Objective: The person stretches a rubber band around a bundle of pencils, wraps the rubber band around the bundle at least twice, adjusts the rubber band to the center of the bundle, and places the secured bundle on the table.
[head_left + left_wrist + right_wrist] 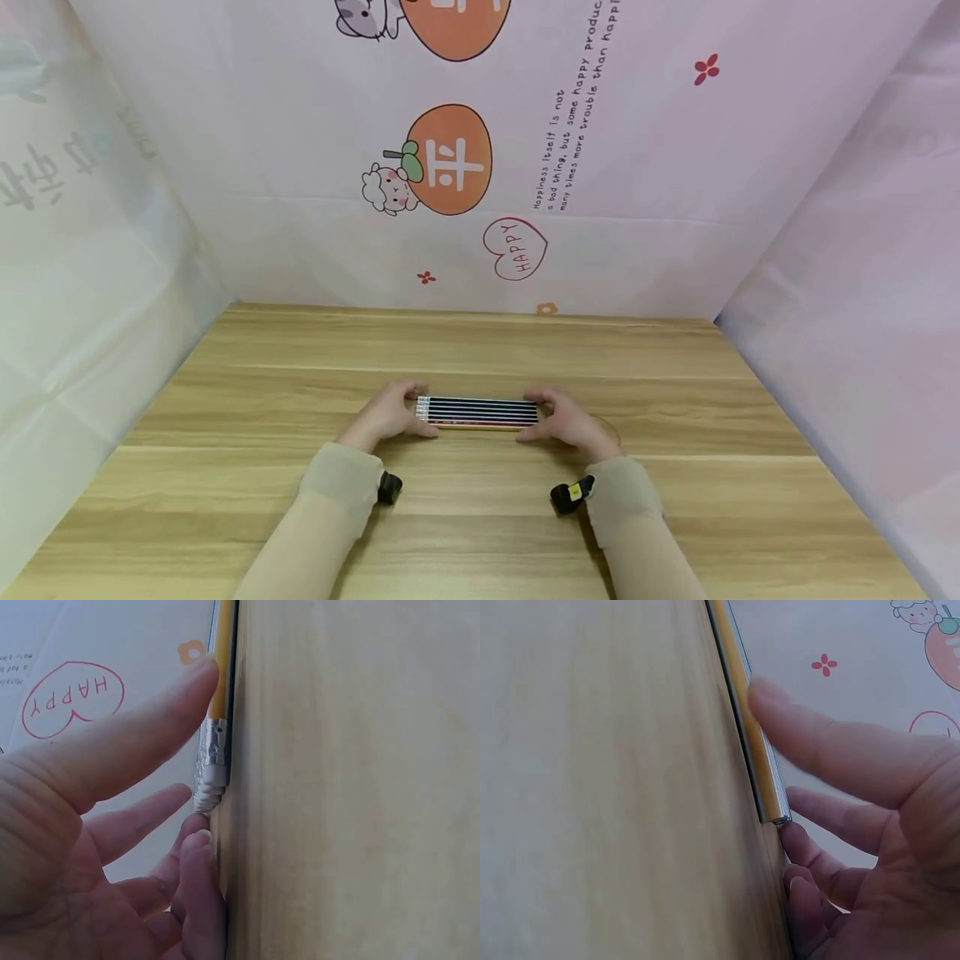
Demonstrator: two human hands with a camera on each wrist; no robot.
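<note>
A flat row of several pencils (480, 413) lies side by side on the wooden table, dark with pale stripes and a yellow one nearest me. At the left end, my left hand (384, 414) holds the row, thumb on the near side, fingers at the far side. White erasers (214, 780) and silver ferrules (215, 742) show there in the left wrist view. My right hand (572, 422) holds the other end likewise, its thumb against the yellow pencil (763, 769) in the right wrist view. The far-side fingertips are partly hidden.
The wood-grain table (480, 508) extends around the hands. Behind it rises a pale printed backdrop (637, 267), with similar sheets at left (67, 333) and right (870, 292). Each wrist wears a small black camera (389, 488).
</note>
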